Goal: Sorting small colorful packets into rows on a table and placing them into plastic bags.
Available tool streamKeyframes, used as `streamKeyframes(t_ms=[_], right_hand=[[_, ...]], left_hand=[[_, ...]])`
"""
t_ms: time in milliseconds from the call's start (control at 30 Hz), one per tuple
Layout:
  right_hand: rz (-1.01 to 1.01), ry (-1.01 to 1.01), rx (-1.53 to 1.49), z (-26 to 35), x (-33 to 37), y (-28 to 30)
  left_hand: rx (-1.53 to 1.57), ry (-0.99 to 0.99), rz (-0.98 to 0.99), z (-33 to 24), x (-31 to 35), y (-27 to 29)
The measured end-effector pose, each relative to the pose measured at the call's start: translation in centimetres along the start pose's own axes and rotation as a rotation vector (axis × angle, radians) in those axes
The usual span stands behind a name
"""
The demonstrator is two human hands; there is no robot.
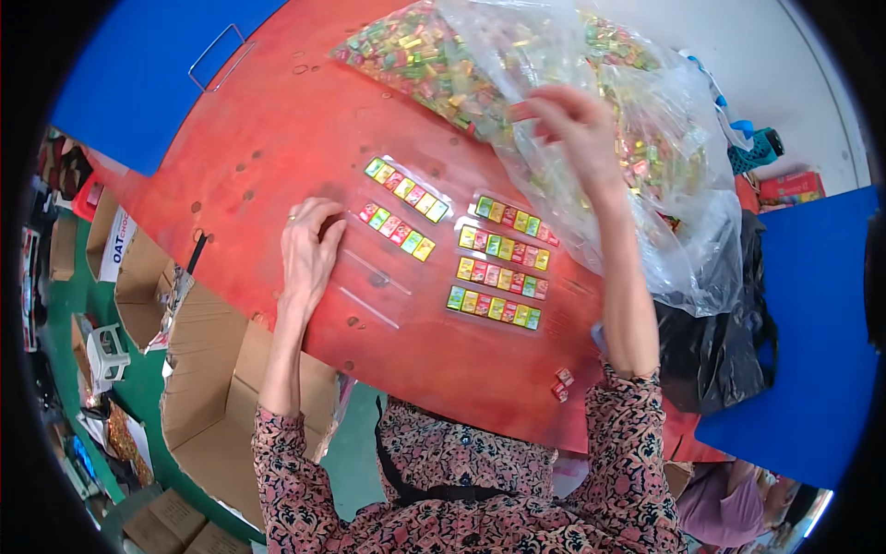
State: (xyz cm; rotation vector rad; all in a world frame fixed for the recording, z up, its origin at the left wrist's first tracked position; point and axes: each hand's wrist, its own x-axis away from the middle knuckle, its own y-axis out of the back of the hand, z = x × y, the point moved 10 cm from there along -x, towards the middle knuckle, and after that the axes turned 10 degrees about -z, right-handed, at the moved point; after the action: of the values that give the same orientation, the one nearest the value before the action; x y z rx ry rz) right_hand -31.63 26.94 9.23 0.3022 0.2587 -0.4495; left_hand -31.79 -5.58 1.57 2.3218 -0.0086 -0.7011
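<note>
So there's a big red table point(277, 138) filling most of the view, with a blue board point(138, 74) off its far left corner and open cardboard boxes point(217, 388) down on the floor to the left. Across the far right of the table slumps a huge clear bag point(664, 185) stuffed with little wrapped candies in green, yellow and red. The right hand point(572, 125) is up at the bag's near side, fingers curled and pinched on what looks like one small red candy, though it's kinda blurry. Near the table's middle sit two clear trays: the right tray point(503, 263) has four full rows of candies, the left tray point(388, 245) has two filled rows and two bare ones. The left hand point(309, 249) lies flat and spread, fingertips touching the left tray's edge, holding nothing. A couple of loose red candies point(561, 384) sit near the table's front edge.
</note>
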Motion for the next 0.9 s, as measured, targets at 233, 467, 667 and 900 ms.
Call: streamKeyframes(t_ms=[233, 467, 667, 900], right_hand=[[-0.013, -0.114, 0.707, -7.8, -1.9, 14.4], [-0.034, 0.154, 0.909, -11.7, -3.2, 11.3], [0.059, 0.157, 0.986, -13.3, -3.9, 11.7], [-0.045, 0.169, 1.075, -14.8, -3.8, 13.4]], left_hand=[[-0.039, 0.003, 0.022, 0.1, 0.2, -0.5], [-0.059, 0.093, 0.105, -0.4, -0.7, -0.7], [0.232, -0.201, -0.02, -13.2, -4.5, -3.2], [0.597, -0.214, 0.414, -28.9, -10.5, -23.2]])
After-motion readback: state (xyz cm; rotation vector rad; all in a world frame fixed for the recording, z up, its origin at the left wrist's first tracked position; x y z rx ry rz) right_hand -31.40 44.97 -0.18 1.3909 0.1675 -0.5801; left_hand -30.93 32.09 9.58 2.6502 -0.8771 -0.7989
